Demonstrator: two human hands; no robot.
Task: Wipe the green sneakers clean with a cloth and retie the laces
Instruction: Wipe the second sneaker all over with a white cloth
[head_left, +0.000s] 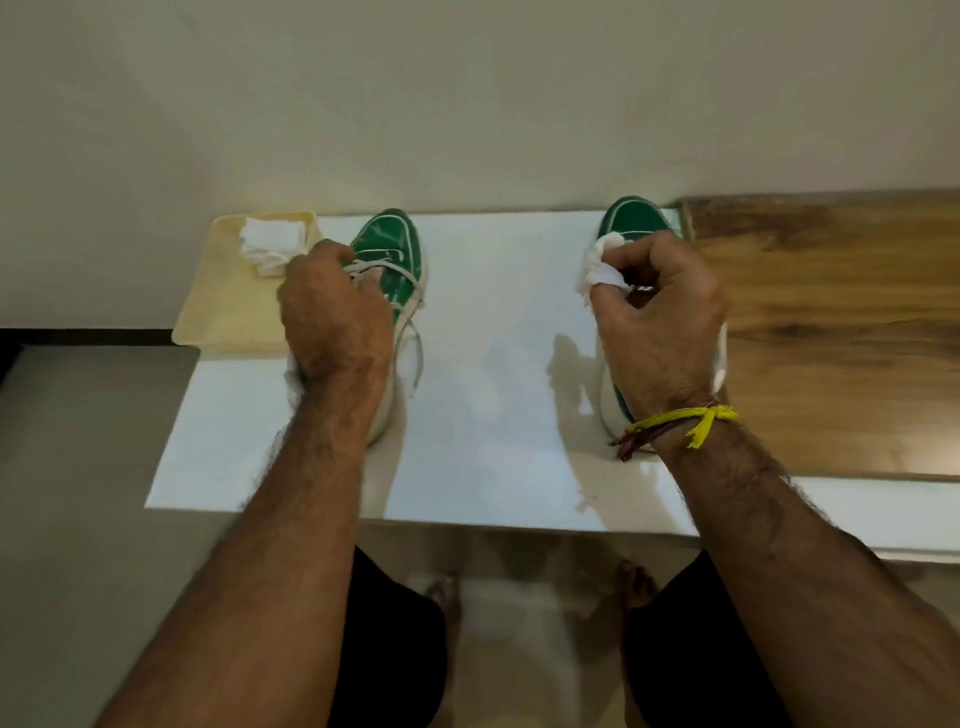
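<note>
Two green sneakers with white soles stand toe-away on a white counter (488, 395). My left hand (332, 317) lies over the left sneaker (392, 249), fingers curled around its upper near the loose white laces (410, 332). My right hand (660, 322) covers most of the right sneaker (631, 218) and is closed on a crumpled white cloth (602, 270), held against the shoe's left side near the toe. Both heels are hidden under my wrists.
A cream tray (228, 312) at the counter's left end holds folded white cloths (270, 244). A wooden surface (841, 332) adjoins the counter on the right. A pale wall rises directly behind. My bare feet show below the front edge.
</note>
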